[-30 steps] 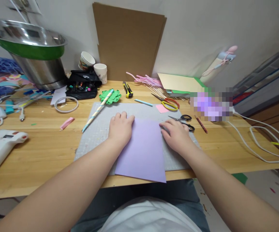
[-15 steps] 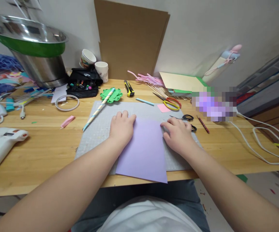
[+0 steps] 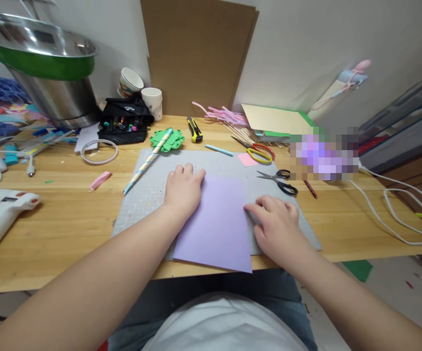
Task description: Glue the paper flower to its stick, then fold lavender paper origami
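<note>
A sheet of purple paper (image 3: 216, 224) lies on the grey cutting mat (image 3: 132, 214), its near edge reaching past the mat to the table's front. My left hand (image 3: 183, 187) rests on the paper's upper left edge, palm down, fingers stretched forward. At the right edge of the sheet is my right hand (image 3: 276, 224), its index finger extended to touch the border and the other fingers loosely bent. Neither hand grips anything. Black-handled scissors (image 3: 278, 180) lie on the mat just beyond my right hand.
Beyond the mat are a yellow-striped paper stick (image 3: 148, 161) on a green paper piece (image 3: 176, 141), a utility knife (image 3: 194, 130), and red-and-yellow scissors (image 3: 256, 150). A glue gun (image 3: 6, 209) lies at left. White cable (image 3: 390, 229) loops at right. Brown cardboard (image 3: 198, 53) leans against the wall.
My right hand has slid down along the paper's right edge toward me, uncovering the black-handled scissors. The left hand stays in place on the paper.
</note>
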Demonstrator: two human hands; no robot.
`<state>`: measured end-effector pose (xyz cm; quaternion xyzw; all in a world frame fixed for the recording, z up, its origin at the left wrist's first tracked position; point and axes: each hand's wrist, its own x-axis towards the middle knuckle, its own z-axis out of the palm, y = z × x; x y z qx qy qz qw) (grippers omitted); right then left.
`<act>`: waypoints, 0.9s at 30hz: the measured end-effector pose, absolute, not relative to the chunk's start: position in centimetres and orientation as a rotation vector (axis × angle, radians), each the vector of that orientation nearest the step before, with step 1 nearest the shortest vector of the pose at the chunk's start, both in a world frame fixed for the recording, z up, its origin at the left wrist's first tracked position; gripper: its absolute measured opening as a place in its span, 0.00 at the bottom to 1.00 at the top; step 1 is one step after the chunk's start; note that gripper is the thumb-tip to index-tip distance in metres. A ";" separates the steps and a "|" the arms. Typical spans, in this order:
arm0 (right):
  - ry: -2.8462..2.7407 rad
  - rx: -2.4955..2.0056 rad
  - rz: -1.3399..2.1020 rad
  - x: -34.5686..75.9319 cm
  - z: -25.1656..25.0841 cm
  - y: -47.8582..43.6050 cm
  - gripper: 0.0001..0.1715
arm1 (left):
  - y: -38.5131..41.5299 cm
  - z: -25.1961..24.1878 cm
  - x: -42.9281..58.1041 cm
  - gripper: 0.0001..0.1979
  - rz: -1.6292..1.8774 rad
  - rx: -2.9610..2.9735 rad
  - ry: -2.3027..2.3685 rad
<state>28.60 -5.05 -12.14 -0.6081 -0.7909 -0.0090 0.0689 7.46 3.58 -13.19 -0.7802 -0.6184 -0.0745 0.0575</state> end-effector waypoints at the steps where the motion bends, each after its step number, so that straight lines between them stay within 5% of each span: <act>1: -2.386 -1.830 -0.015 28.5 -12.1 -5.5 0.25 | 3.6 -13.2 7.5 0.14 -0.225 -2.364 -1.876; 27: -2.365 -1.580 0.156 28.2 -12.0 -13.7 0.28 | 3.6 -13.2 7.5 0.15 -0.233 -2.364 -1.879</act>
